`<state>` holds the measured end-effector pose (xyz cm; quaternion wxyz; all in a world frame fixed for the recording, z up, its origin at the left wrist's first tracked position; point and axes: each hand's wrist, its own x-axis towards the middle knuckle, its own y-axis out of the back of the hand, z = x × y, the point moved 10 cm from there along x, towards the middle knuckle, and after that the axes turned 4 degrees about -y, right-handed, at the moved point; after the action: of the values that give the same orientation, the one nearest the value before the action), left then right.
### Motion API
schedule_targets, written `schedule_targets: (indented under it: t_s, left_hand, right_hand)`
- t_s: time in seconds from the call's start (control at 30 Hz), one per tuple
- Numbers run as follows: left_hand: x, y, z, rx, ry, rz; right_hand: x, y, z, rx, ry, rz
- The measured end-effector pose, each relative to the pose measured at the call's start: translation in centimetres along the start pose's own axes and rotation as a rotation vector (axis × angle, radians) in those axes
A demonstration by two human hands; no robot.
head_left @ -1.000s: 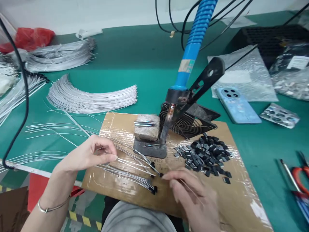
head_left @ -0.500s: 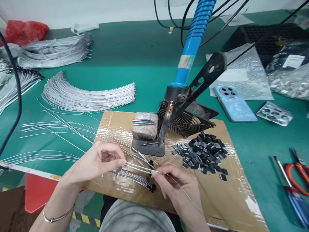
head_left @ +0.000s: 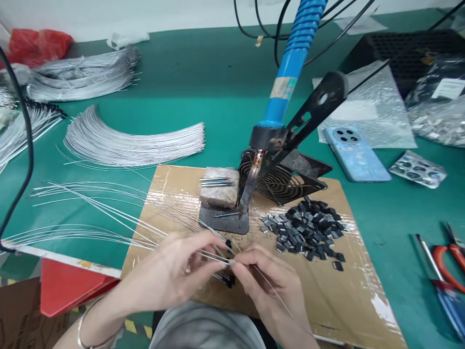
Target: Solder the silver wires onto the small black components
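Over the cardboard, my left hand (head_left: 181, 266) is closed, thumb and forefinger pinching thin white wires (head_left: 134, 220) that trail off to the left. Its fingertips are almost against those of my right hand (head_left: 272, 278). That right hand pinches the ends of the wires, and one thin strand runs back across its palm. Beneath and beside the fingers lie more wires with small black ends (head_left: 228, 245), partly hidden by my left hand. A soldering iron with a blue sleeve (head_left: 279, 102) stands clamped above, its tip near a dark metal plate (head_left: 232, 225).
Small black pieces (head_left: 312, 228) are heaped right of my hands on the cardboard (head_left: 327, 300). A block (head_left: 220, 189) bearing thin rods and a black fan (head_left: 283, 182) stand behind. Farther off lie a wire bundle (head_left: 134, 145), a phone (head_left: 358, 155) and red-handled pliers (head_left: 446, 261).
My left hand has slid right along the wires, up to the fingertips of my right hand. The right hand keeps its pinch and has barely moved. The view has shifted slightly.
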<state>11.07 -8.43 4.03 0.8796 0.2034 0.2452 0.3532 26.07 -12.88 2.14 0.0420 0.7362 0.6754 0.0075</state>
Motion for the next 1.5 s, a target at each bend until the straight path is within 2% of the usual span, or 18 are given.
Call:
schedule_targets:
  t_s: [0.07, 0.13, 0.2, 0.27, 0.37, 0.47, 0.53, 0.63, 0.73, 0.9, 1.1, 1.33, 1.4, 1.5]
  left_hand:
    - [0.2, -1.4, 0.7, -0.018, -0.009, -0.003]
    - [0.4, -2.1, 0.7, -0.054, 0.012, 0.018]
    - [0.6, -2.2, 0.4, -0.078, 0.043, 0.062]
    - [0.8, -1.8, -0.1, -0.110, 0.070, 0.109]
    - [0.8, -1.5, -0.9, -0.209, 0.111, 0.165]
    - [0.8, -1.3, -1.6, -0.285, 0.142, 0.205]
    - [0.9, -1.4, -1.8, -0.318, 0.155, 0.211]
    - [1.3, -1.6, -1.7, -0.364, 0.172, 0.201]
    - [1.5, -1.6, -1.3, -0.391, 0.174, 0.203]
    - [1.4, -1.8, -1.3, -0.418, 0.182, 0.205]
    - [1.4, -1.9, -1.2, -0.389, 0.178, 0.203]
    - [1.3, -1.9, -1.0, -0.339, 0.183, 0.200]
    - [1.3, -1.8, -0.8, -0.336, 0.163, 0.204]
    - [1.3, -1.6, -0.6, -0.331, 0.137, 0.212]
  right_hand:
    - [0.0, 0.2, -0.2, -0.021, 0.028, 0.010]
    - [0.0, 0.3, -0.1, -0.025, 0.016, 0.017]
    - [-0.1, 0.4, 0.4, -0.010, -0.020, 0.025]
    - [-0.1, 1.3, 1.3, 0.036, -0.084, 0.097]
    - [-0.3, 3.3, 2.6, 0.261, -0.141, 0.234]
    - [-0.2, 3.4, 3.4, 0.495, -0.172, 0.200]
    - [-0.3, 3.4, 3.8, 0.505, -0.203, 0.202]
    - [-0.4, 2.9, 3.8, 0.373, -0.193, 0.236]
    - [-0.1, 1.3, 3.2, 0.310, -0.167, 0.178]
    - [-0.2, -0.5, 3.7, 0.450, -0.295, 0.147]
    - [-0.7, -0.8, 4.7, 0.549, -0.415, 0.157]
    - [-0.8, -1.0, 4.6, 0.614, -0.485, 0.143]
    - [-0.7, -1.0, 4.9, 0.637, -0.518, 0.121]
    - [-0.5, -1.4, 5.2, 0.653, -0.534, 0.019]
